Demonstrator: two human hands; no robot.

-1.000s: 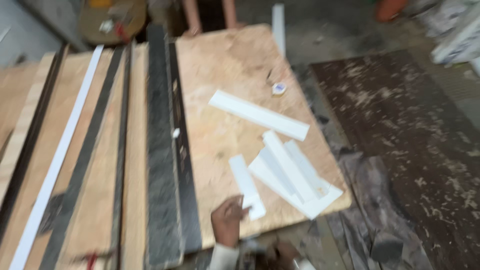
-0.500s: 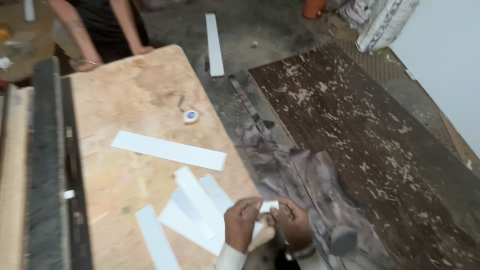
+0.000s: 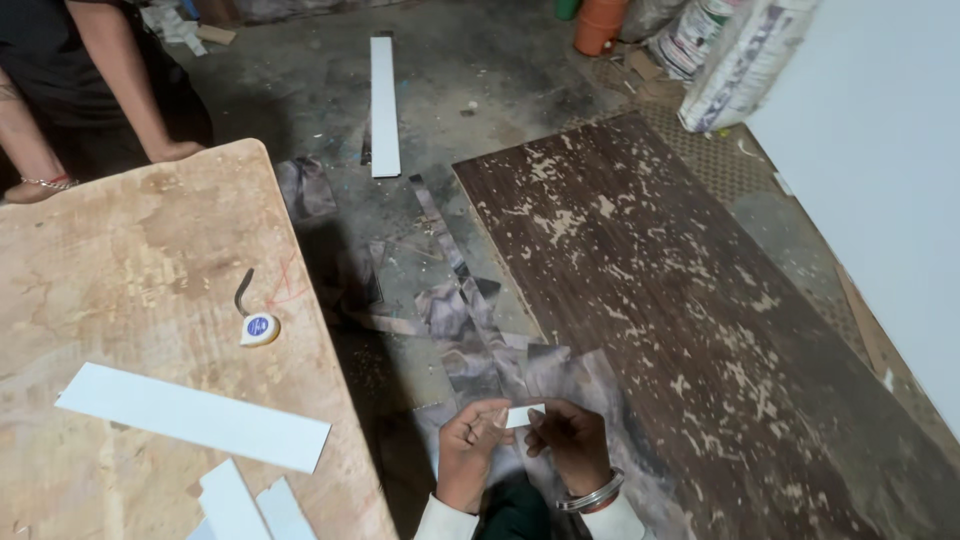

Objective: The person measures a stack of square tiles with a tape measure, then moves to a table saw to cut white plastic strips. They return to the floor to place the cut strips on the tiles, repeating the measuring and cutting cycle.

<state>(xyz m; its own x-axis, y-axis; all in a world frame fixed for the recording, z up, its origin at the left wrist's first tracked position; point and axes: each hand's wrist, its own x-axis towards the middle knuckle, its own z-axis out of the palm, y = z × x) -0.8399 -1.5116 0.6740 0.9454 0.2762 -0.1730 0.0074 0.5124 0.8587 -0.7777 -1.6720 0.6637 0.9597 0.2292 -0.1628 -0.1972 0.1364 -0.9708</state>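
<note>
The head camera looks down on a dusty workshop floor (image 3: 480,90) of grey concrete, littered with scraps. A large dark brown board (image 3: 680,310) with worn, flaking patches lies flat across the right half of the floor, and a white wall panel (image 3: 880,170) stands at the far right. Sacks (image 3: 740,60) and an orange pot (image 3: 600,25) sit at the top edge. A long white strip (image 3: 384,105) lies on the floor further up.

On the left is a plywood table (image 3: 130,260). A small round tape measure (image 3: 259,328) rests near its right edge, and a long white strip piece (image 3: 193,416) lies flat below it, with shorter white offcuts (image 3: 245,505) at the bottom edge. Another person's hand (image 3: 175,150) leans on the table's far corner.

At the bottom centre, just right of the table, the left hand (image 3: 468,450) and right hand (image 3: 570,445) meet over marbled grey sheet scraps (image 3: 470,330). Both pinch a small white piece (image 3: 522,415) between them, fingers closed on its two ends. The right wrist wears metal bangles (image 3: 590,495).
</note>
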